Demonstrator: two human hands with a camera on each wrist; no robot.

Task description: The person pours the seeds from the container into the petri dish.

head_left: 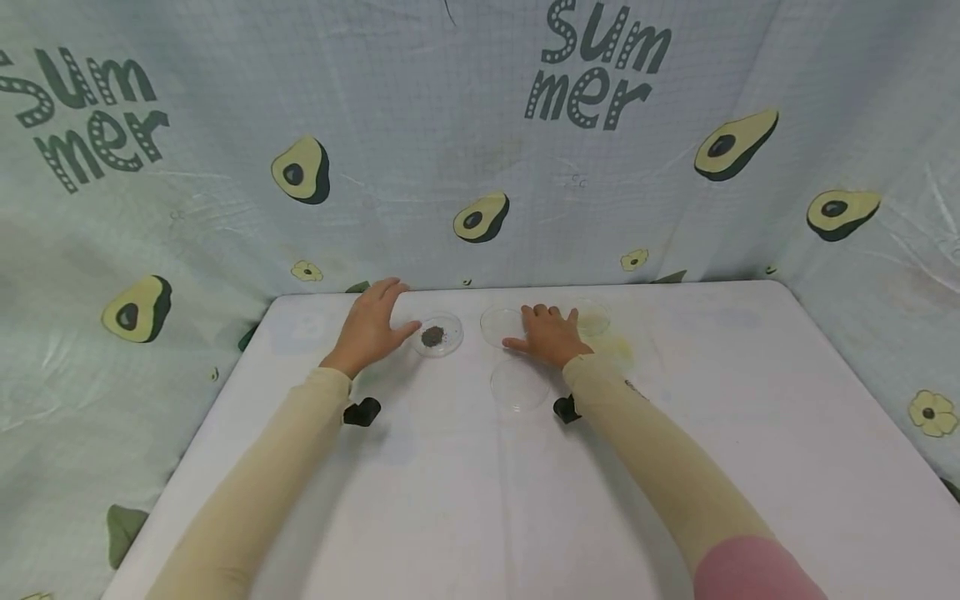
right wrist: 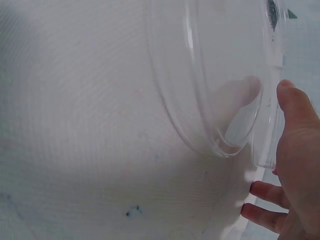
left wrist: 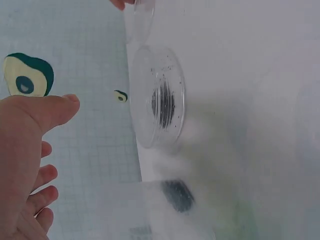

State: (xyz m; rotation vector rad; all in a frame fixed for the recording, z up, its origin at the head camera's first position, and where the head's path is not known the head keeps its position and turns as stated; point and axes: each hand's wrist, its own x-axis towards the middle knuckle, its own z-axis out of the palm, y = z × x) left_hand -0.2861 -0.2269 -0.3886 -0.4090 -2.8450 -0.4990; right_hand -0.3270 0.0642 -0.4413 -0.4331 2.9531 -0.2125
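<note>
A clear petri dish (head_left: pixel 452 343) holding a small heap of dark grains (head_left: pixel 432 336) stands near the table's back edge. My left hand (head_left: pixel 369 332) is just left of it, thumb near the rim and fingers spread, holding nothing; the left wrist view shows this dish (left wrist: pixel 182 107) beyond the thumb. My right hand (head_left: pixel 551 335) reaches over the back of the table between two clear dishes, one on the left (head_left: pixel 495 327) and one on the right (head_left: pixel 597 310). Its thumb (right wrist: pixel 295 102) is close to a dish rim, with the fingers apart. Nearer me lies another clear dish (head_left: pixel 517 387).
A white cloth (head_left: pixel 450 500) covers the table. Behind it hangs a curtain (head_left: pixel 405 208) with avocado prints. A yellowish patch (head_left: pixel 618 350) marks the cloth beside the right wrist. In the left wrist view, a translucent sheet-like thing (left wrist: pixel 125 205) shows a dark patch.
</note>
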